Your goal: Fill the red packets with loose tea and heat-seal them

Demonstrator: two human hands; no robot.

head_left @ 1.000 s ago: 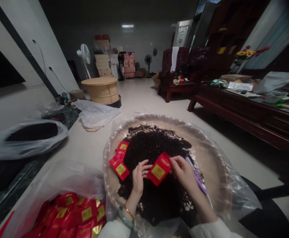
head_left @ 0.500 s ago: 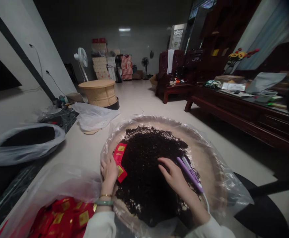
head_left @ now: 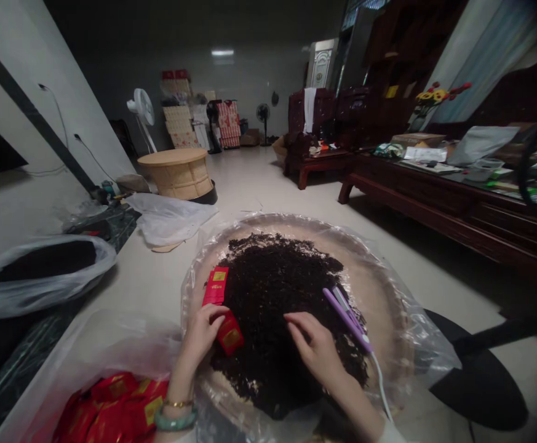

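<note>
My left hand [head_left: 203, 329] is closed, pinching the upper end of a small red packet [head_left: 230, 335] with a gold patch. Other red packets [head_left: 216, 284] lie just beyond it at the left edge of a heap of dark, dry leaves, like tea [head_left: 277, 277]. The heap is spread on a wide, round, shallow tray [head_left: 383, 295] lined with clear plastic. Over the heap's middle is my right hand [head_left: 317, 344], its thumb and forefinger slightly apart and nothing visible between them. Right of that hand rests a purple flat iron [head_left: 347, 320] with a white cord.
A clear plastic bag of red packets [head_left: 115, 406] stands at lower left. Behind it is an open bag of dark material [head_left: 47, 261]. A black round base [head_left: 480, 387] is at right, near a dark wooden table [head_left: 434, 215]. A round wooden table [head_left: 173, 169] stands farther back.
My left hand has drawn a red packet toward me and rightward, away from the others. My right hand has moved slightly nearer to me. The camera view has shifted a little.
</note>
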